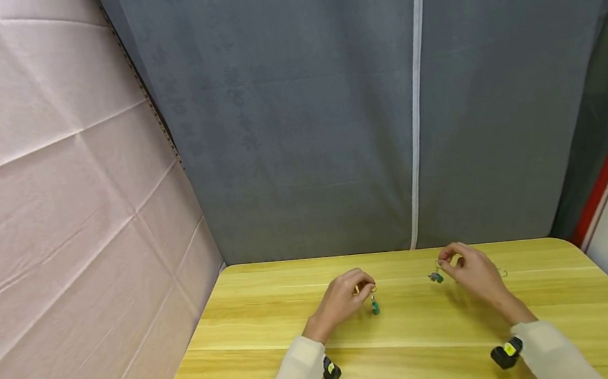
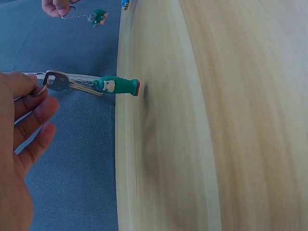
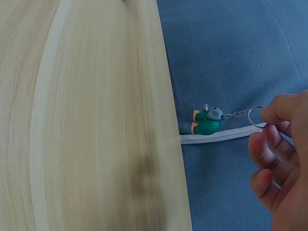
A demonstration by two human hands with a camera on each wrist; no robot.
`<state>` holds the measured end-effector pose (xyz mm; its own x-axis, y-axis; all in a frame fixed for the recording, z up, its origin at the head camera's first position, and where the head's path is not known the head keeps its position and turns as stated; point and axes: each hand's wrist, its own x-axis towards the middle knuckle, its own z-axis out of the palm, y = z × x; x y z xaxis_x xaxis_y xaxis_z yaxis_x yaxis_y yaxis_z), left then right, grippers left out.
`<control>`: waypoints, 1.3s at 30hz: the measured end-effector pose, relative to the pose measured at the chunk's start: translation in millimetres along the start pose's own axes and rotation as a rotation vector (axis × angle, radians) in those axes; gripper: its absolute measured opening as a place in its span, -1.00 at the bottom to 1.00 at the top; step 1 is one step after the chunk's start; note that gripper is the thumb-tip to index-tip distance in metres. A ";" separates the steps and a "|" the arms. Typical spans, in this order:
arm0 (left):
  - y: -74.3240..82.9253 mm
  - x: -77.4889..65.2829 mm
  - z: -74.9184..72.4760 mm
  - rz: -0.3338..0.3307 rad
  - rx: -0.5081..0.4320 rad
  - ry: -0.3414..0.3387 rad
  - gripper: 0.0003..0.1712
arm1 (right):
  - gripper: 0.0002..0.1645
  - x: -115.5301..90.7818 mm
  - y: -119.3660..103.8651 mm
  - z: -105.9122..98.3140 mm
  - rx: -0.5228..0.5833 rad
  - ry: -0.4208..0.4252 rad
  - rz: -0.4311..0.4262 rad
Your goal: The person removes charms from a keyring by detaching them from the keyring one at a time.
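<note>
My left hand pinches a metal key ring between thumb and forefinger. From that ring hang silver keys and a green figure keychain with a pale face and red base, held above the wooden table. Over to the right, my right hand pinches the split ring of another keychain. Its short chain carries a figure with a grey head, green body and orange feet. The right hand's other fingers are loosely bent.
The light wooden table ends at a grey curtain with a white strip. Just beyond the right hand, a small thin ring shows on the table. Pale quilted cloth lines the left side.
</note>
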<state>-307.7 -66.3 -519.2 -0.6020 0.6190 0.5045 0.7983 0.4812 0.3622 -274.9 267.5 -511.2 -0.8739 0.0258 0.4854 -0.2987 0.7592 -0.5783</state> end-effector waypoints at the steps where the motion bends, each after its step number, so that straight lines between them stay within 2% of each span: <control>1: -0.1 -0.2 -0.5 0.003 0.006 0.006 -0.86 | -0.94 -0.4 0.7 -0.9 0.000 -0.001 -0.001; 11: -2.0 -0.1 -3.9 0.021 0.023 0.031 -0.86 | -0.93 -4.9 10.9 -9.3 -0.043 -0.003 0.024; 17: -2.3 0.1 -5.1 0.030 0.030 0.043 -0.87 | -0.94 -8.5 16.2 -13.0 -0.031 0.000 0.050; 39: -3.2 -0.3 -4.4 0.045 0.031 0.045 -0.88 | -0.94 -18.3 37.4 -26.6 -0.079 -0.034 0.121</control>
<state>-310.1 -70.7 -517.1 -0.5635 0.6122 0.5547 0.8232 0.4728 0.3144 -259.9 312.7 -524.2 -0.9148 0.0994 0.3915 -0.1602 0.8004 -0.5777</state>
